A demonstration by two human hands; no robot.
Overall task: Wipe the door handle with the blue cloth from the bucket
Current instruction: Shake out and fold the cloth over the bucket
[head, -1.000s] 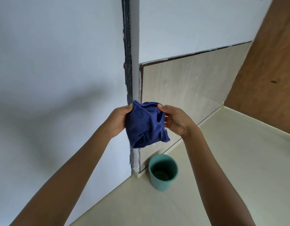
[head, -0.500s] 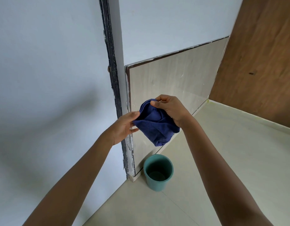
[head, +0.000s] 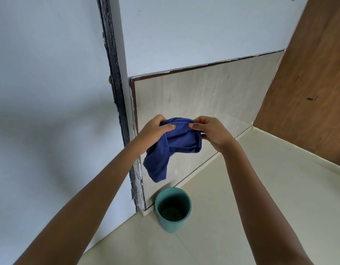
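Observation:
Both of my hands hold a blue cloth [head: 173,144] up in front of me, above a teal bucket [head: 173,209] that stands on the floor by the wall corner. My left hand [head: 155,129] pinches the cloth's top left edge and my right hand [head: 211,132] pinches its top right edge. One end of the cloth hangs down toward the bucket. The bucket looks empty inside. No door handle is in view.
A dark door-frame strip [head: 115,88] runs down the pale blue wall at the left. A beige panel [head: 203,96] covers the lower wall behind my hands. A brown wooden door surface [head: 308,83] stands at the right. Pale floor tiles [head: 260,188] spread below.
My hands have spread the bunched cloth out between them, so one end now hangs lower. My view has shifted slightly back toward the right.

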